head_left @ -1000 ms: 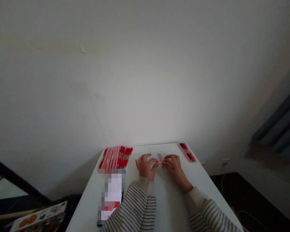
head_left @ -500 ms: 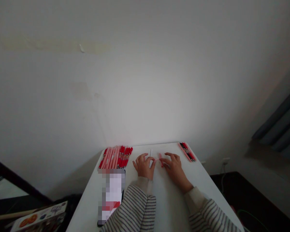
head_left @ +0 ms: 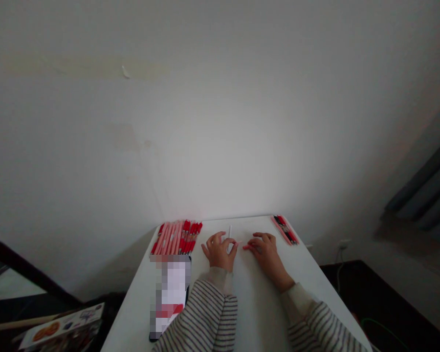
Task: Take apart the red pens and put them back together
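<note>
My left hand is above the white table, thumb and forefinger closed in a pinch. Whatever sits in that pinch is too small to make out. Beside it, a thin white stick lies partly hidden behind my fingers. My right hand is just to the right, its fingertips closed on a small pink piece, which looks like part of a pen. A narrow gap separates the fingertips of the two hands.
A row of pink and red pens lies at the table's back left. Several pink, black and red pens lie at the back right. A phone rests by my left forearm. The wall rises behind the table.
My fingertips have drawn slightly apart. The pink piece, upright between the hands before, now lies lower and more sideways at my right fingertips. My left hand has barely moved.
</note>
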Available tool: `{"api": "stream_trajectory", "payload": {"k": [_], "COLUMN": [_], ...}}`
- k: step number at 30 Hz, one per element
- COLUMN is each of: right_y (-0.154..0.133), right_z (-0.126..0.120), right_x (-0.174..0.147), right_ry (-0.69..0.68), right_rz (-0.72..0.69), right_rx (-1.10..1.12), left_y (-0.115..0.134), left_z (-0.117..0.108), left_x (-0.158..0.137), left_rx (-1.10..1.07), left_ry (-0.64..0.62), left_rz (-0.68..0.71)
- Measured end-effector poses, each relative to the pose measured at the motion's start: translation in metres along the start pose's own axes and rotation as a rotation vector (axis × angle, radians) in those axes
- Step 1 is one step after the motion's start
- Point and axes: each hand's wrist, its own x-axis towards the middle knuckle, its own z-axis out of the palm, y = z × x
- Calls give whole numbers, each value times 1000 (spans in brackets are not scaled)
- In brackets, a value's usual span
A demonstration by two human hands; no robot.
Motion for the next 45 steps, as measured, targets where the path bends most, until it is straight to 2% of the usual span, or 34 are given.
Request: {"api": "stream_trajectory", "payload": {"k": [10, 28, 38, 45], "right_y": [-3, -16, -13, -13], "right_z": [-6, -14, -10, -9], "right_x": [3, 5, 4, 3], "right_ry": [33, -9, 0, -25], "right_rz": [39, -43, -108, -94], "right_rx": [147, 146, 126, 120], "left_y": [0, 2, 7, 5], "left_z": [0, 3, 0, 2], "left_x": [0, -2, -4, -4], "left_rx": [-26, -35, -32, -23], "left_ry": [-31, -50, -46, -43], "left_rz": [14, 31, 10, -14]}}
